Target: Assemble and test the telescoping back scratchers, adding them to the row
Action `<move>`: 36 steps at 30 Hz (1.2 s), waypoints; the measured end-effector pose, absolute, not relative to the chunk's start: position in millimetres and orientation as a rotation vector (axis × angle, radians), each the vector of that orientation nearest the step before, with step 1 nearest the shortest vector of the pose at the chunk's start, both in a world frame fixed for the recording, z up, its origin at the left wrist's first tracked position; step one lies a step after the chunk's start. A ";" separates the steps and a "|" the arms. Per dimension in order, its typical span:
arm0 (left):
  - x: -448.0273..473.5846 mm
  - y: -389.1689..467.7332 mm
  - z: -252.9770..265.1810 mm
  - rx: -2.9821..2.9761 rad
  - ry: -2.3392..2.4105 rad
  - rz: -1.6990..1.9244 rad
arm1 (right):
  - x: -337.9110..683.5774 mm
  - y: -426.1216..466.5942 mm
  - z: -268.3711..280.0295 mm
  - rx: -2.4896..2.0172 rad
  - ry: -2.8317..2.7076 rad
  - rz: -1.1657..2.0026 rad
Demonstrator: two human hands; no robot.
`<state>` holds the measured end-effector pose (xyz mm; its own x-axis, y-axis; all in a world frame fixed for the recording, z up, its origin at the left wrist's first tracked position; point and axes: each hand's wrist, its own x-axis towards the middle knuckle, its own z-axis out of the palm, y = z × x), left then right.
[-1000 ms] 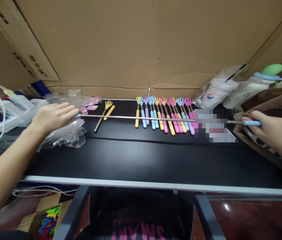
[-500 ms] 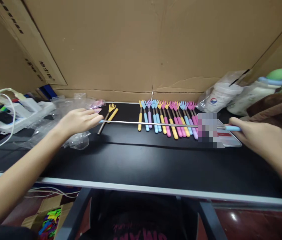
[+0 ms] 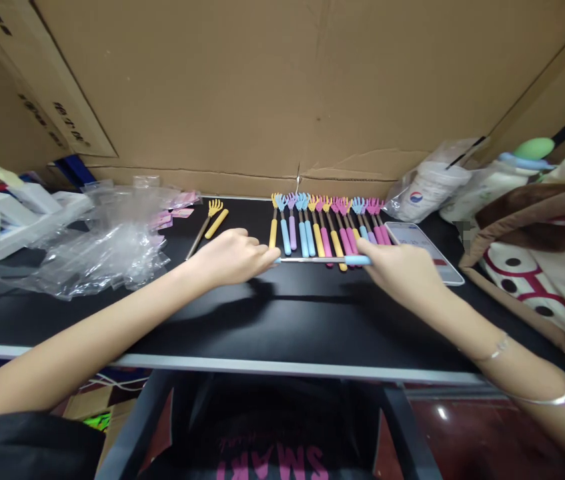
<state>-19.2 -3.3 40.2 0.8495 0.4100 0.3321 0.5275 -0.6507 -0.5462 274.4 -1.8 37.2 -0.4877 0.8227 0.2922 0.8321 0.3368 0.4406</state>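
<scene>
Between my hands, above the black table, runs a telescopic back scratcher (image 3: 312,260) with a light blue grip. My left hand (image 3: 239,257) is closed around its head end, so the claw is mostly hidden. The blue handle sits in my closed right hand (image 3: 399,270). Behind it lies a row of back scratchers (image 3: 307,230) in yellow, blue, purple and pink, claws pointing to the back. Left of that row are a yellow claw with a bare metal rod (image 3: 207,220) and a separate yellow handle (image 3: 217,224).
Crumpled clear plastic bags (image 3: 107,247) and pink cards (image 3: 182,203) lie at left, beside a white power strip (image 3: 27,217). At right are a phone (image 3: 427,250), a bagged cup (image 3: 427,193), a bottle (image 3: 512,180) and a cloth bag (image 3: 552,260). Cardboard (image 3: 222,87) stands along the back.
My hands have come closer together, and the back scratcher's rod is much shorter between them. The view has shifted slightly.
</scene>
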 end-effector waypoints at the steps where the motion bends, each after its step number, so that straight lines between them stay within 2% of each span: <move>1: -13.7 -4.7 40.2 -2.391 -0.677 -0.244 | 266.5 -3.1 35.3 -1.543 -2.589 -0.822; 5: -3.9 -5.7 38.4 -2.388 -0.696 -0.272 | 250.8 -5.3 30.8 -1.485 -2.605 -0.773; 17: -24.4 -2.1 46.5 -2.328 -0.730 -0.284 | 290.4 0.6 33.8 -1.500 -2.432 -0.996; 26: -27.4 0.7 20.1 -2.535 -0.825 -0.290 | 301.7 10.5 19.1 -1.433 -2.554 -0.805; 36: -25.8 2.1 14.1 -2.655 -0.850 -0.297 | 305.0 11.5 18.7 -1.386 -2.622 -0.630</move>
<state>-25.8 2.1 14.1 0.7996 0.5228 0.2954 0.5930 -0.7648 -0.2518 305.0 11.5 18.7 -0.5776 0.7655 0.2837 0.8108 0.4974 0.3085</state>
